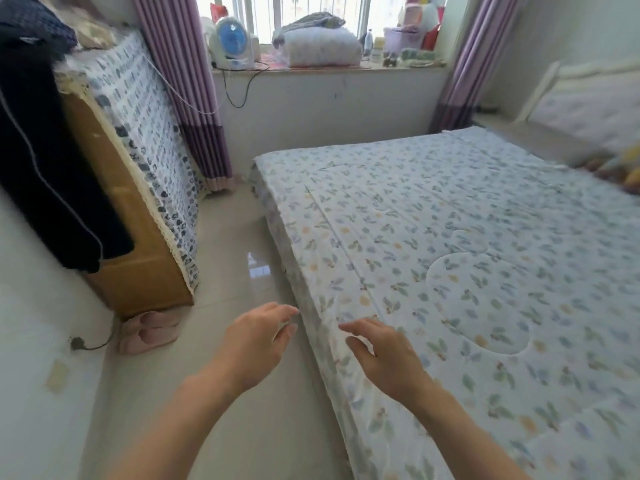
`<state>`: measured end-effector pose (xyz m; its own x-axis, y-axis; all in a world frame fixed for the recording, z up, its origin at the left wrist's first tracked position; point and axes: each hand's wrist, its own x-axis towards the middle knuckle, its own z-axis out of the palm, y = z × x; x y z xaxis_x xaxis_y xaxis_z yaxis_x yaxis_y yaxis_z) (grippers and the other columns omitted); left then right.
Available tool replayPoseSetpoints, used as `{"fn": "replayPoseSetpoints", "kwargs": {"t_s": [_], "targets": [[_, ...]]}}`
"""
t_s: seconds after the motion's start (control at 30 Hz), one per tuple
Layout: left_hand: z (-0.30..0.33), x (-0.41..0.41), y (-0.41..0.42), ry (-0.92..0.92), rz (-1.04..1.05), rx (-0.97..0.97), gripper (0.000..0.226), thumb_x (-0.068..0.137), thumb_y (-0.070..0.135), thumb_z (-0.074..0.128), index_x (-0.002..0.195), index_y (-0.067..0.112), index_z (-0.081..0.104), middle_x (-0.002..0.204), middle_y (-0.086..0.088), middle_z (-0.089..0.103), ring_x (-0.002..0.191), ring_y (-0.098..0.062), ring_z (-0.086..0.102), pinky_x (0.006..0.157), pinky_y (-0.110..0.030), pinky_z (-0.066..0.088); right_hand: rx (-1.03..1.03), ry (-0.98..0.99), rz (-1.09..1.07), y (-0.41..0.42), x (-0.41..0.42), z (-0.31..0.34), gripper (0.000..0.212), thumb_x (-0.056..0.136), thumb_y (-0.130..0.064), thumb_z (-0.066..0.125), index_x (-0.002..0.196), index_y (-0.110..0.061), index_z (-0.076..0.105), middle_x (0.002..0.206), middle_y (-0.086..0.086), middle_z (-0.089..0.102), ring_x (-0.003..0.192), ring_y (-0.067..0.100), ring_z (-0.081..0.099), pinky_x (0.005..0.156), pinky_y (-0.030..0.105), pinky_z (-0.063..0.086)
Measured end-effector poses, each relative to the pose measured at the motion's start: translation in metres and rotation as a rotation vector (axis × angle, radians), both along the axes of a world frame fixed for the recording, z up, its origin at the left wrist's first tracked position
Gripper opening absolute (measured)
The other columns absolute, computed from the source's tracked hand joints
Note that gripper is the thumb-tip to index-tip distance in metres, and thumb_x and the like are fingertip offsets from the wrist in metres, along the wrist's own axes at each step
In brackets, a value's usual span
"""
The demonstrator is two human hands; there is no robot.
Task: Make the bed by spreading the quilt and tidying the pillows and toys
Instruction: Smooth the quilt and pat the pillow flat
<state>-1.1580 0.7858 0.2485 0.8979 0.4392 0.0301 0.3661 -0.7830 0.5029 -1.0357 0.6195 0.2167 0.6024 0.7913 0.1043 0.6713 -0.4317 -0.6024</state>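
Lying flat across the bed, the floral quilt (pixel 467 258) reaches the bed's near left edge, where both hands hover with fingers loose, gripping nothing. The right hand (pixel 384 355) is over the quilt's edge; the left hand (pixel 258 341) is just beside it, over the tiled floor (pixel 242 393). Pink slippers (pixel 149 330) sit by a cloth-draped cabinet (pixel 138 209). Purple curtains (pixel 187 81) frame the window.

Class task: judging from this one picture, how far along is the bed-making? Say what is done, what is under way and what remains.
Done: the quilt lies spread flat across the bed. Under way: the left hand and right hand, both open, reach for the quilt's near edge, probably to straighten it. Left: something colourful, perhaps toys, lies blurred at the head end; no pillow is clearly visible.
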Motion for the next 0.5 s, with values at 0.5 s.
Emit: {"fn": "replayPoseSetpoints", "kwargs": {"t_s": [0.5], "targets": [[0.004, 0.204, 0.293, -0.038, -0.250, 0.009, 0.030, 0.095, 0.024, 0.046, 0.123, 0.023, 0.057, 0.119, 0.009, 0.060, 0.108, -0.015, 0.058, 0.089, -0.024, 0.045, 0.027, -0.024, -0.235, 0.275, 0.165, 0.019, 0.027, 0.093, -0.018, 0.053, 0.118, -0.016, 0.062, 0.115, -0.003, 0.065, 0.110, 0.011, 0.057, 0.096, 0.025, 0.042]]}}
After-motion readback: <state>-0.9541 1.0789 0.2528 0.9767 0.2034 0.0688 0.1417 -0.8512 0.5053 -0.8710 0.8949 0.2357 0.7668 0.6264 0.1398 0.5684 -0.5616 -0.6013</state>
